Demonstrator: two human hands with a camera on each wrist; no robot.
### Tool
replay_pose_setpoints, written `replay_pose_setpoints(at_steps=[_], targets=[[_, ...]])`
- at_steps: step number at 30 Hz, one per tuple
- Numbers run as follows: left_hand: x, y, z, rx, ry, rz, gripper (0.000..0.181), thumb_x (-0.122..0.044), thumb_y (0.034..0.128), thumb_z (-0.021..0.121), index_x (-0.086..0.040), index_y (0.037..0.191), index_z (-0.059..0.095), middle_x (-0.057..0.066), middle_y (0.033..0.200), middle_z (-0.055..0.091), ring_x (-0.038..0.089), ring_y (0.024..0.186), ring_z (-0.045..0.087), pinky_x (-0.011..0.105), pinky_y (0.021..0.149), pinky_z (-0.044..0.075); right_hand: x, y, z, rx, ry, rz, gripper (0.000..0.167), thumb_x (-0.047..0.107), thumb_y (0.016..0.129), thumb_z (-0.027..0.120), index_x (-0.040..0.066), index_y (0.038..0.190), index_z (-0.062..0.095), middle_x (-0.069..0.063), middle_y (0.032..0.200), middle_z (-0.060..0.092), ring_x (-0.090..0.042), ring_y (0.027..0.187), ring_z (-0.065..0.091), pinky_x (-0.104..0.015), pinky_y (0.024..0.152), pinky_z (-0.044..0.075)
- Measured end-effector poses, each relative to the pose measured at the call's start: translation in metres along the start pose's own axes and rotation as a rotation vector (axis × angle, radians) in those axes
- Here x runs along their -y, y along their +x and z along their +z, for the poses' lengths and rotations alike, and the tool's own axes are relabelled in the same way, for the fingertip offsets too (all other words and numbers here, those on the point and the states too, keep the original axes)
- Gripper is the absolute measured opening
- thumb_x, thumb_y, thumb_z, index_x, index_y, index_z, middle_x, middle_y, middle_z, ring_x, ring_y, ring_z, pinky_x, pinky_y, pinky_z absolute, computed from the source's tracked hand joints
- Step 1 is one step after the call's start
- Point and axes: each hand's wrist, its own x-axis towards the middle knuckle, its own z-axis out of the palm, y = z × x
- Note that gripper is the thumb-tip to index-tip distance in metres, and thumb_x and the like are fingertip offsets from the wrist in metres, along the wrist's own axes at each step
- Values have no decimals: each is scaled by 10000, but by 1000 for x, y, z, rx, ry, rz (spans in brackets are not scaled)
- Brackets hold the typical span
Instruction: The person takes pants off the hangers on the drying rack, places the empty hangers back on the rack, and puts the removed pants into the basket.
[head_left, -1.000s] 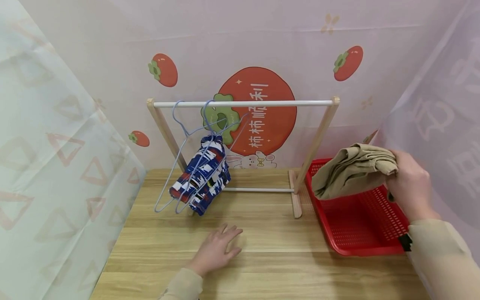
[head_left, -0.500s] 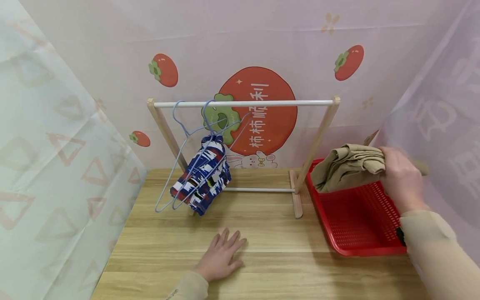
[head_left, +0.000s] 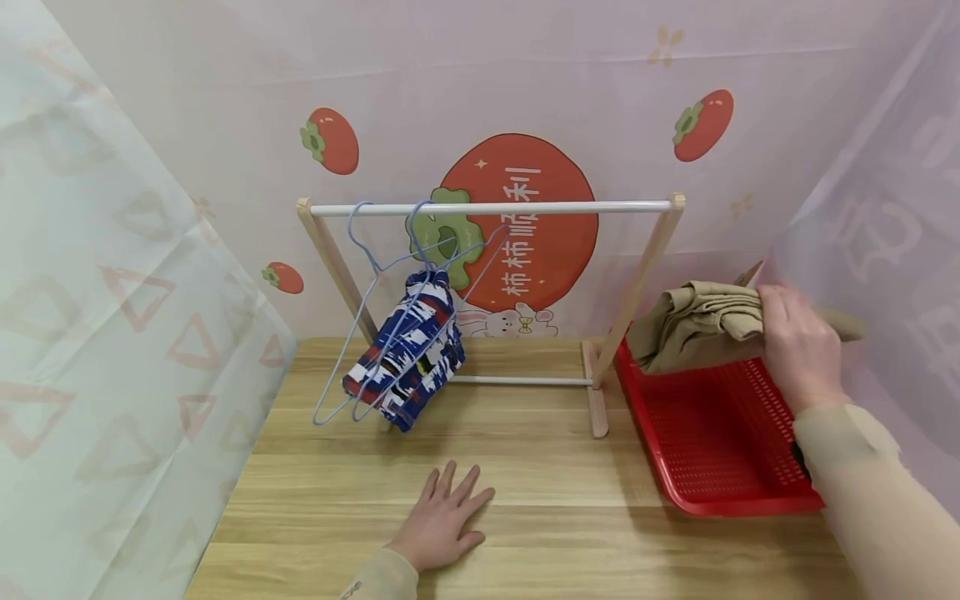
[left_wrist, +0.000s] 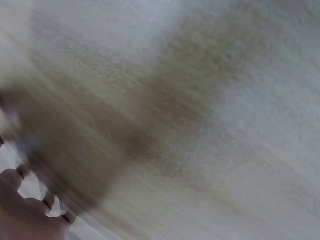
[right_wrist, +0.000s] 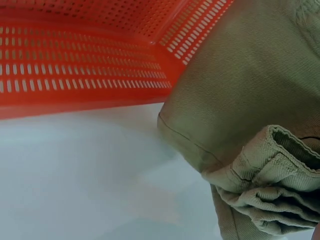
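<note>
In the head view my right hand grips bunched khaki pants above the back of a red basket. A narrow end of the cloth sticks out to the right behind the hand. The right wrist view shows the pants' folds close up beside the basket wall. My left hand lies on the wooden table, fingers spread, holding nothing. Its curled-looking fingertips appear at the lower left of the blurred left wrist view.
A rack with a white top bar and wooden legs stands at the back. Two blue wire hangers hang at its left. A folded blue, white and red patterned garment hangs there too. Printed cloth walls enclose the table.
My right hand has shifted left and slightly up with the khaki pants, over the basket's back. My left hand has slid slightly right and spread its fingers more.
</note>
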Motion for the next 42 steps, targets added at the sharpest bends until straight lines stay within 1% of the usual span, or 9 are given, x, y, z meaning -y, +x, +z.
replay_pose_setpoints(at_steps=[2,9,13,25,27,31,35,39,42], targets=[[0,0,0,2,0,-3,641,-576,986,575,-330,1559,426,82,1670,296,491,1513,222,664,1200,226,-3,3,3,-6,-8,-7,275,-80,958,444,-108,1181,604,-296,1134,663,-492,1017,639,-625,740,522],[0,1,0,-5,8,-5,634,-585,988,565,-341,1558,427,75,1668,303,481,1514,229,653,1202,235,-14,12,12,13,-7,-4,303,-118,901,471,-106,1178,595,-298,1142,657,-486,1066,631,-631,769,526],[0,0,2,-7,9,4,636,-605,991,542,-339,1557,430,81,1671,294,490,1510,231,665,1196,232,-16,17,18,18,-7,-11,270,-105,940,448,-109,1167,593,-301,1129,660,-482,1078,633,-628,808,535],[0,-1,2,-34,30,8,632,-621,986,533,-352,1551,438,73,1664,309,487,1496,270,655,1191,260,-23,42,31,-20,-92,-2,225,-53,1041,373,-127,1111,574,-332,1077,645,-510,948,641,-647,618,516],[0,-1,3,-37,34,9,631,-625,986,528,-355,1550,439,68,1665,309,483,1498,271,652,1190,263,-25,47,34,-36,-104,7,225,-38,1053,372,-127,1104,571,-332,1064,645,-514,922,640,-646,604,509],[1,-1,6,-55,42,23,630,-637,987,514,-352,1545,448,70,1662,317,489,1493,278,657,1182,275,-30,52,40,-66,-108,41,229,-20,1060,368,-129,1099,565,-335,1066,648,-513,995,650,-662,649,520],[3,-2,11,-86,51,36,632,-645,985,509,-350,1542,455,77,1657,326,493,1487,288,663,1170,289,-29,43,52,-52,-80,71,195,-54,1018,397,-126,1101,559,-336,1076,644,-509,1052,637,-665,694,524],[5,-3,13,-114,40,44,625,-634,985,519,-341,1536,468,83,1653,335,502,1481,294,673,1162,294,-23,17,63,-11,-56,74,211,-138,916,472,-127,1106,563,-337,1064,638,-523,996,627,-651,679,515],[5,-4,13,-122,26,47,619,-622,985,532,-333,1530,479,90,1648,344,511,1475,296,680,1157,290,-21,-3,68,12,-33,71,242,-156,897,492,-128,1121,579,-334,1066,642,-520,998,627,-648,678,508]])
